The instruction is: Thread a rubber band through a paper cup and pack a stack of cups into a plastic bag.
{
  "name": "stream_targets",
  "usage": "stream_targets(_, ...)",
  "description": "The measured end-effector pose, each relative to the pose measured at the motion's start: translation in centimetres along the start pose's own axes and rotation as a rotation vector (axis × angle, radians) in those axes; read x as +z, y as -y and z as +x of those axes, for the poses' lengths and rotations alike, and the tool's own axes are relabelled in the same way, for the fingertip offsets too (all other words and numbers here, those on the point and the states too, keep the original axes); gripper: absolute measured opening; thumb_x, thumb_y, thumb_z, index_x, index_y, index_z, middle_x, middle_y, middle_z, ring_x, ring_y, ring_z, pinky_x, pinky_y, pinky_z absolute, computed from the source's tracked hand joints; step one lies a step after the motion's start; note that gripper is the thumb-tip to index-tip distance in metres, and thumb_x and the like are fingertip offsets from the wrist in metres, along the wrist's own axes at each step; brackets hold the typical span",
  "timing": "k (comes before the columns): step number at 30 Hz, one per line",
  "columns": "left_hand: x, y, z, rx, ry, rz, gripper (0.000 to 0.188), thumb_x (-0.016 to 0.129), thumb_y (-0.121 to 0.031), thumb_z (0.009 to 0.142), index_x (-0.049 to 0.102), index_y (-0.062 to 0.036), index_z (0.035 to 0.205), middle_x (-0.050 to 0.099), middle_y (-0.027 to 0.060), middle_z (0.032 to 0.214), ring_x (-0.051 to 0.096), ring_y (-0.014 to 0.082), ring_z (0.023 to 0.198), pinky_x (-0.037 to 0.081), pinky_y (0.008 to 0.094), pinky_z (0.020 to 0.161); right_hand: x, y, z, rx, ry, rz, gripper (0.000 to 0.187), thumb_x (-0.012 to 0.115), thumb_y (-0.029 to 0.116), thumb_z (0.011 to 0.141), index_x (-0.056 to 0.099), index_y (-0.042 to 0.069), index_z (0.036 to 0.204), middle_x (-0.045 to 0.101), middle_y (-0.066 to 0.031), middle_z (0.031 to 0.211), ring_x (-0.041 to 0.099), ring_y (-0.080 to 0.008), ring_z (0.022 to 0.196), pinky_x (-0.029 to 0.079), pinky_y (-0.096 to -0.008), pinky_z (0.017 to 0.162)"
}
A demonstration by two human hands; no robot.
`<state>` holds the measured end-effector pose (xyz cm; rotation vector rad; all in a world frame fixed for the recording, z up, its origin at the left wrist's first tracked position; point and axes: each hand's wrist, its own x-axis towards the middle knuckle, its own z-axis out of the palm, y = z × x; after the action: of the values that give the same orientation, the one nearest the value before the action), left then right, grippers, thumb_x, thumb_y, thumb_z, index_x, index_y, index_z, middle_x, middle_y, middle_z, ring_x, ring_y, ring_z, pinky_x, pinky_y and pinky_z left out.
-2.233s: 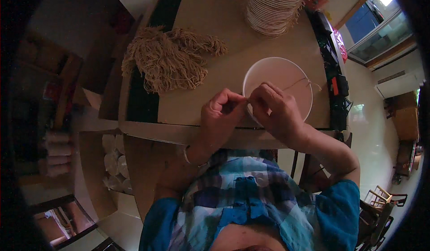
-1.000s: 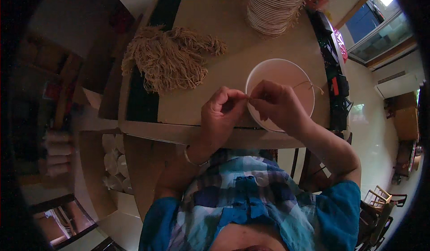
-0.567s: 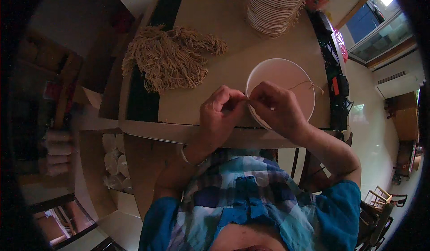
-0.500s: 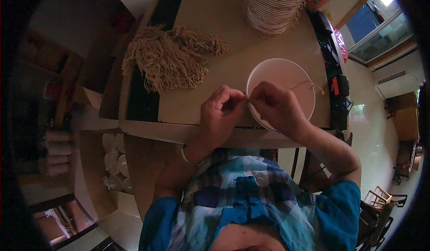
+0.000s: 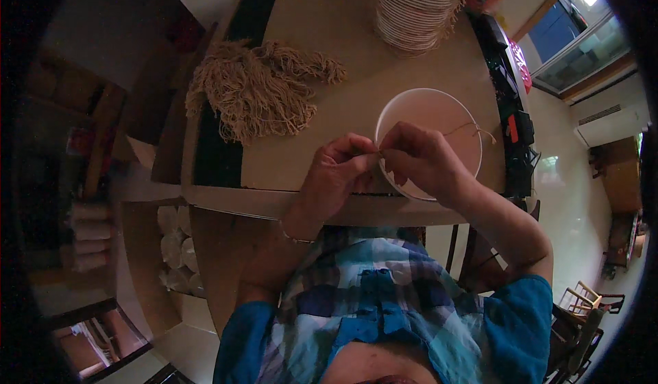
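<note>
My left hand (image 5: pixel 336 176) and my right hand (image 5: pixel 426 159) meet fingertip to fingertip at the left rim of a white bucket (image 5: pixel 418 103). Both are closed in a pinch. Between the fingertips a small bit of thin string seems to be held, mostly hidden by the fingers. A tan string (image 5: pixel 473 126) runs from behind my right hand across the bucket's opening, and its frayed end hangs over the right rim. To the left lies a loose pile of tan cords (image 5: pixel 257 93) with frayed ends.
A tall stack wound with pale rope (image 5: pixel 418 14) stands at the table's back. A brown board (image 5: pixel 308 147) covers the tabletop. Dark items, including a black and red piece (image 5: pixel 519 127), line the right edge. Below left, a carton holds several wrapped white rolls (image 5: pixel 175 247).
My left hand has turned slightly and its thumb now reaches further toward my right fingertips. My right fingers have shifted a little, with the lower ones more curled. The bucket and cord pile stay put.
</note>
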<state>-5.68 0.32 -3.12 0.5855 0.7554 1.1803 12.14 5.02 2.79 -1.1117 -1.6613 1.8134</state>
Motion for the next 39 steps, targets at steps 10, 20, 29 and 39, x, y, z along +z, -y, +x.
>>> stream_targets(10, -0.1, 0.3, 0.3, -0.025, -0.022, -0.024, 0.009, 0.066, -0.009, 0.088, 0.063, -0.0073, 0.096, 0.063, 0.0011, 0.08, 0.058, 0.008, 0.061, 0.047, 0.021, 0.052, 0.8, -0.1, -1.0, -0.372, -0.18, -0.407, 0.009, 0.056, 0.003, 0.087, 0.051, 0.004, 0.094, 0.057, -0.0142, 0.077, 0.059, -0.0269, 0.071, 0.048, -0.0352, 0.063)
stream_targets(20, 0.3, -0.1, 0.0, 0.018, -0.025, 0.071, 0.01, 0.066, -0.01, 0.089, 0.063, -0.0058, 0.097, 0.062, 0.0004, 0.079, 0.057, 0.0065, 0.061, 0.047, 0.02, 0.053, 0.8, 0.3, -1.1, -0.484, -0.198, -0.57, 0.009, 0.06, 0.005, 0.083, 0.053, 0.002, 0.087, 0.056, -0.0148, 0.081, 0.06, -0.0332, 0.072, 0.049, -0.0388, 0.061)
stream_targets(29, 1.0, -1.3, -0.5, 0.194, -0.02, 0.48, 0.012, 0.065, -0.012, 0.09, 0.063, -0.0037, 0.097, 0.062, -0.0002, 0.081, 0.056, 0.0047, 0.067, 0.048, 0.0195, 0.06, 0.6, 0.1, -1.3, -0.477, -0.218, -0.634, 0.011, 0.062, 0.01, 0.084, 0.056, 0.002, 0.085, 0.056, -0.0154, 0.082, 0.06, -0.0358, 0.074, 0.049, -0.0415, 0.063)
stream_targets(39, 1.8, -1.9, -0.9, 0.612, -0.084, 1.076, 0.012, 0.068, -0.006, 0.081, 0.063, -0.0054, 0.092, 0.062, 0.0067, 0.083, 0.063, 0.017, 0.075, 0.05, 0.0281, 0.066, 1.0, 1.0, -1.5, -0.44, -0.199, -0.632, 0.009, 0.061, 0.004, 0.079, 0.052, 0.001, 0.079, 0.053, -0.0143, 0.077, 0.056, -0.0328, 0.064, 0.047, -0.0377, 0.059)
